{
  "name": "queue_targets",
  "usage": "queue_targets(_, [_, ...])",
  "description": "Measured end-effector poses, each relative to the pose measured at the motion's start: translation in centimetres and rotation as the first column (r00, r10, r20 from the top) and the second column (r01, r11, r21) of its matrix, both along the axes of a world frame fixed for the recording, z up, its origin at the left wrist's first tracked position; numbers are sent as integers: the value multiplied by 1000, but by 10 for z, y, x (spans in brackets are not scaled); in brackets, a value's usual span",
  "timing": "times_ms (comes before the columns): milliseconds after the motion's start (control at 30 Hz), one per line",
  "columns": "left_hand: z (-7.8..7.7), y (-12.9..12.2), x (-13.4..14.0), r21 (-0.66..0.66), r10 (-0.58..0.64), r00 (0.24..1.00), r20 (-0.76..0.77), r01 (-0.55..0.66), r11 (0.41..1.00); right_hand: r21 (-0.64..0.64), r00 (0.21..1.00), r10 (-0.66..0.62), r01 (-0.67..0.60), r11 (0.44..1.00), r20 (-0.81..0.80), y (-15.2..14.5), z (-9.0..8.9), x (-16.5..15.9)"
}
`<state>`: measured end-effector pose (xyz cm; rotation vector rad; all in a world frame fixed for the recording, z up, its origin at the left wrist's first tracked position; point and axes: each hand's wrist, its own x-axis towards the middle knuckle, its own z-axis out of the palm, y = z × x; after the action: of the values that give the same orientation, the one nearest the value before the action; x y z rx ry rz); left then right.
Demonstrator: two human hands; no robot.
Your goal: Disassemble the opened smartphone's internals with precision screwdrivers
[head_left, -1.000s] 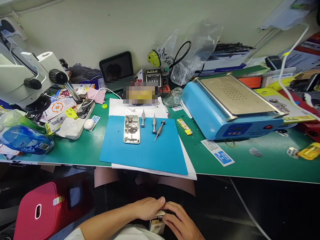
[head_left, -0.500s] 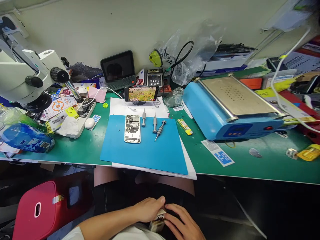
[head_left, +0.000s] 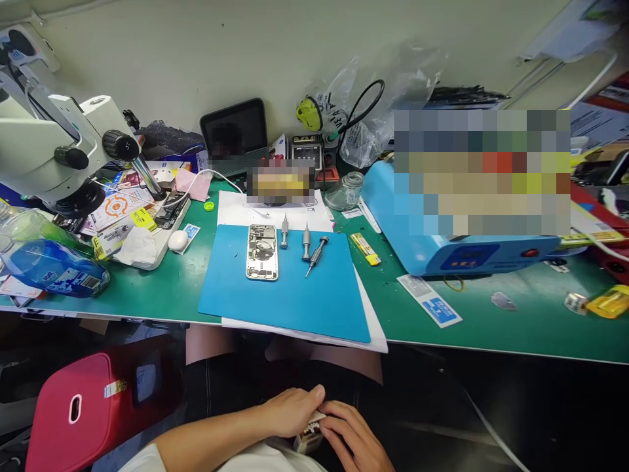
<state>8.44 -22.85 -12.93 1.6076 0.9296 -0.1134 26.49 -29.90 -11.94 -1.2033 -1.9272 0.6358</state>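
Note:
Low in my lap, below the table edge, both hands are at a small cigarette pack [head_left: 309,440] whose top seems open. My left hand [head_left: 293,412] is closed around its upper left side, thumb pointing up. My right hand [head_left: 354,436] has bent fingers against the pack's right side. Part of the pack is hidden by the hands. On the blue mat [head_left: 285,305] lies an opened phone [head_left: 262,252] with its inner parts showing. To its right are three screwdrivers, a small one [head_left: 284,233], a middle one [head_left: 306,242] and a dark one [head_left: 317,255].
A blue heating-plate machine [head_left: 491,255], partly pixelated, stands at the right. At the left are a microscope [head_left: 73,151], a blue bottle [head_left: 54,269] and a red box [head_left: 69,413] below the table. A glass jar [head_left: 346,190] and yellow packet [head_left: 365,249] sit behind and beside the mat.
My right hand has shifted slightly left, closer round the pack; my left hand stays nearly still. The view has moved a little. The propped phone screen and machine top are now pixelated.

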Motion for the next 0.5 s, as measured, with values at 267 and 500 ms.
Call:
queue_targets(267, [-2,-2,1,-1,-18,1000,-10,18,1000,-66,1000,0,-1,998,-17,0,2,2])
queue_targets(500, [-6,-3,2,-47,12,1000,19,-11,999,-203,982,-108,75,976,-154,-2,3,2])
